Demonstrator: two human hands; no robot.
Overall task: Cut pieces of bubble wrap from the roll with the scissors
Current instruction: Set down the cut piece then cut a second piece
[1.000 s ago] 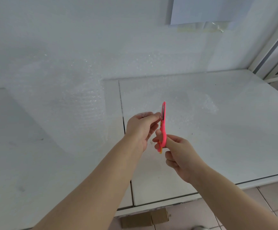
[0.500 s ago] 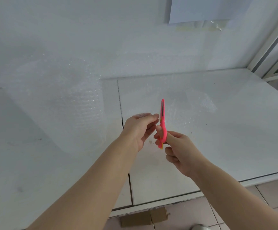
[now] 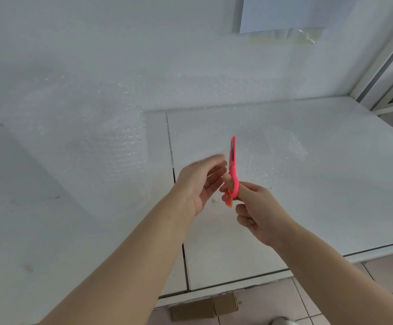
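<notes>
My right hand [image 3: 256, 209] grips the pink scissors [image 3: 233, 167] by the handles, blades closed and pointing up and away from me. My left hand [image 3: 200, 181] hovers just left of the scissors with fingers spread and slightly blurred, holding nothing. A large roll of clear bubble wrap [image 3: 80, 141] stands on the white table [image 3: 331, 184] at the left against the wall. A sheet of bubble wrap [image 3: 272, 146] lies flat on the table behind the scissors.
The table is made of two white panels with a dark seam [image 3: 172, 160] between them. A paper sheet [image 3: 294, 12] is taped to the wall above. Cardboard pieces [image 3: 204, 308] lie on the tiled floor below the table's front edge. A window frame [image 3: 387, 66] rises at the right.
My left hand was pinching the scissors near the blades; it has let go and its fingers have spread apart. The scissors stay upright in my right hand.
</notes>
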